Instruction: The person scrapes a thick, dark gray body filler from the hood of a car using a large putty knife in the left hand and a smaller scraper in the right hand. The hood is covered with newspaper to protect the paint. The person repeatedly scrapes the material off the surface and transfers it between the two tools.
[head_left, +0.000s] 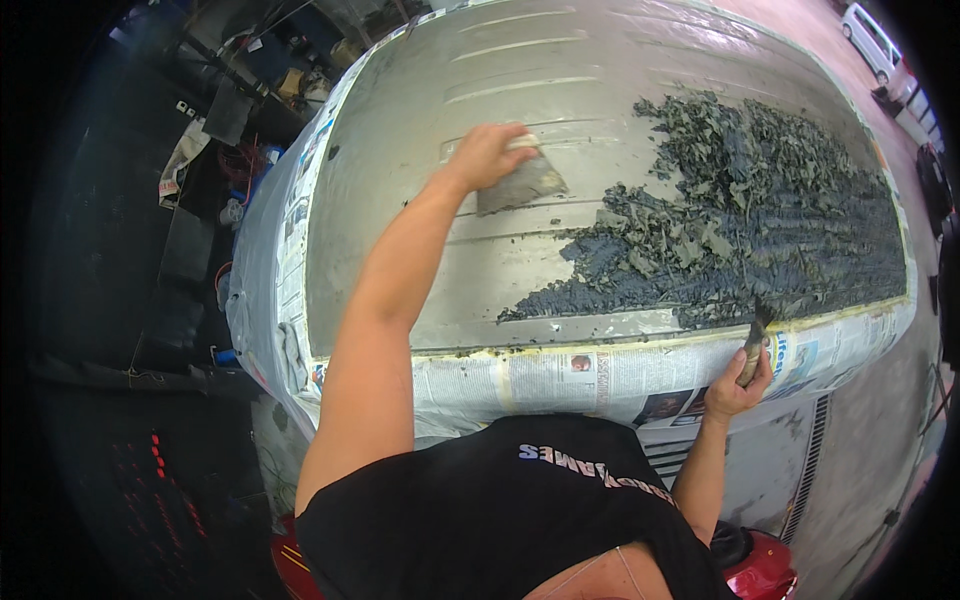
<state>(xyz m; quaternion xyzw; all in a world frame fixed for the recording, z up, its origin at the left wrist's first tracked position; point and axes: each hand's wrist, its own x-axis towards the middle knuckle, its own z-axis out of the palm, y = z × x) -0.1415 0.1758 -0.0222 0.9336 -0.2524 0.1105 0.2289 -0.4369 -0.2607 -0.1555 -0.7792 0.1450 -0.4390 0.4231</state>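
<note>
A broad, flat scraper (520, 188) with a grey, smeared blade is gripped in my left hand (487, 155). Its blade lies against the bare, ribbed metal of a vehicle roof (400, 225). At the roof's near right edge, my right hand (737, 388) is closed round the handle of a paintbrush (757, 335), its dark bristles pointing up over the edge. Wrinkled, lifted dark paint (720, 210) covers the right part of the roof, with loose flakes piled on it. Small crumbs of paint dot the bare metal beside it.
Taped newspaper (540, 380) lines the roof's near edge, and plastic sheeting (262, 300) drapes the left side. Shelves and clutter (290, 85) stand beyond on the left. Part of something red (765, 570) shows at lower right. A white van (870, 42) is parked far right.
</note>
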